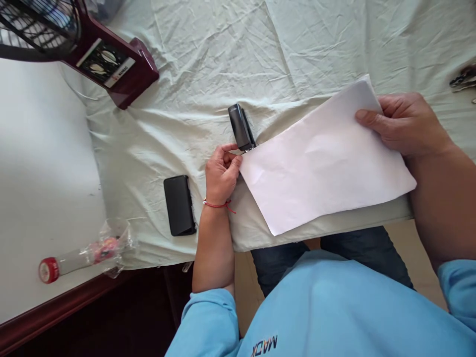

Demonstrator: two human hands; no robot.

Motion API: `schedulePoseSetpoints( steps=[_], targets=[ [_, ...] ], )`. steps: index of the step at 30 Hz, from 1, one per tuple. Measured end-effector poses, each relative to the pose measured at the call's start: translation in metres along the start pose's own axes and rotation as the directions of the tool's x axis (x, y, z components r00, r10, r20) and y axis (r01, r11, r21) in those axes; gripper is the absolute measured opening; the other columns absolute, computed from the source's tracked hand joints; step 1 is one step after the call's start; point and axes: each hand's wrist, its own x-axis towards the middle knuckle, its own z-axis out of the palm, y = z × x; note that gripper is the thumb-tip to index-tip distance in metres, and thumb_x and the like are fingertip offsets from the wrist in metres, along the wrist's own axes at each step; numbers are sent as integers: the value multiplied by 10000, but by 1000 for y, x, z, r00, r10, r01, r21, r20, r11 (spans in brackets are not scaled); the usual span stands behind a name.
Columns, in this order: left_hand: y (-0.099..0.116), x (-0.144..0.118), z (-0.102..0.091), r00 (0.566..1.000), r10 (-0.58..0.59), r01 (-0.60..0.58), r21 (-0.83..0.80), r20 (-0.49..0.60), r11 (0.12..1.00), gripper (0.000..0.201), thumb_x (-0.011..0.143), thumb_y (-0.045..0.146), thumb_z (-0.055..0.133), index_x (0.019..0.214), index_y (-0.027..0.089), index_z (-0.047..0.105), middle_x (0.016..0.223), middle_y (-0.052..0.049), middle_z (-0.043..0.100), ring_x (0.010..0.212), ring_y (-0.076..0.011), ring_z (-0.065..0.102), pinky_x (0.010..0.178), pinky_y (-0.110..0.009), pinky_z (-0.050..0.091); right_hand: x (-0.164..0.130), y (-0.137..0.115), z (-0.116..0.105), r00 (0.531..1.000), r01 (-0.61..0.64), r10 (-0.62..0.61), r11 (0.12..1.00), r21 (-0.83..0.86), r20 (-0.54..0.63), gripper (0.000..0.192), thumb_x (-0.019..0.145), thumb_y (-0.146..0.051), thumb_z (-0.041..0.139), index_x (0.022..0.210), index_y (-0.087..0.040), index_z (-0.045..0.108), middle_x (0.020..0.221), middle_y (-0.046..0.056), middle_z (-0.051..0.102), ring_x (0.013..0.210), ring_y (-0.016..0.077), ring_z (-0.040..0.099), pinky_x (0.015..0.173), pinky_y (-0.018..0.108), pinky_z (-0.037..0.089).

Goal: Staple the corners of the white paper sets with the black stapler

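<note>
White sheets of paper (pixel 320 163), seemingly a thin stack, are held slanting over the front of the cloth-covered table. My right hand (pixel 405 121) grips their right end, thumb on top and fingers hidden underneath. At the left corner, my left hand (pixel 223 171) pinches the paper between thumb and curled fingers. A black stapler (pixel 241 127) lies just beyond that hand, its front end against the paper's corner. My left index finger reaches close to the stapler's front end; whether it touches cannot be made out.
A black phone (pixel 179 205) lies left of my left forearm. Farther left is a clear tube with a red cap (pixel 49 270) and plastic wrap. A dark red fan (pixel 130 74) stands at the back left. A small dark object (pixel 463 78) sits at the right edge.
</note>
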Motion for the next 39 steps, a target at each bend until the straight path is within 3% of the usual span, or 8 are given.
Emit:
schedulePoseSetpoints(
  steps=[10,14,20,24,27,32,36,39],
  targets=[
    [-4,2,9,989,-34,37,15,-143,999,355,851,280,807,1161,232,642,708,71,660,489,-82,517,486,-244,391,2,-4,-3,983,-163,168,984,70,-70,467,822,-454,747,1174,-152,693,985,84,688,624,125,649,507,219,525],
    [-8,1,12,984,-1,10,50,-178,999,388,852,272,819,1200,237,652,744,62,669,569,-93,566,560,-240,453,2,-7,-4,975,-181,190,980,84,-114,385,825,-398,738,1132,-168,711,923,62,685,565,96,614,500,214,509],
    [-13,-3,16,972,159,-151,56,-175,987,604,964,434,817,1523,355,603,945,18,717,613,-87,485,618,-261,459,3,-4,-7,970,-174,176,984,25,-167,411,822,-439,737,1134,-172,716,932,59,681,564,84,600,493,207,489],
    [-15,-3,14,934,337,-316,166,-121,934,453,1054,491,700,1481,341,724,1006,-22,705,777,-126,584,783,-292,534,2,-4,-8,970,-168,171,985,35,-172,429,820,-453,741,1127,-154,714,919,63,676,563,73,591,497,193,480],
    [-14,-2,12,895,435,-389,294,-105,873,347,1086,371,630,1369,298,818,1010,-40,700,932,-158,638,916,-323,558,1,-6,-7,969,-174,176,984,31,-174,431,811,-459,749,1115,-155,719,920,64,673,578,88,601,491,204,482],
    [-7,-2,16,897,435,-363,437,-74,823,485,971,120,590,1332,302,856,909,-21,687,831,-151,609,808,-287,533,3,-6,-7,972,-148,158,987,67,-174,397,815,-450,752,1086,-162,720,912,54,671,567,75,585,479,193,474],
    [-9,-2,21,908,416,-377,336,-50,863,527,939,112,628,1374,327,834,848,-7,680,776,-150,581,796,-287,514,5,0,-10,985,-88,103,990,112,-139,415,804,-490,767,1057,-165,717,935,52,680,586,64,587,488,177,490],
    [-17,-2,19,919,388,-375,156,-64,914,466,980,240,725,1431,346,782,879,1,690,727,-132,531,760,-274,498,4,7,-12,998,-56,61,988,144,-27,432,792,-499,783,1064,-172,710,925,49,682,604,81,612,506,199,523]
  ],
)
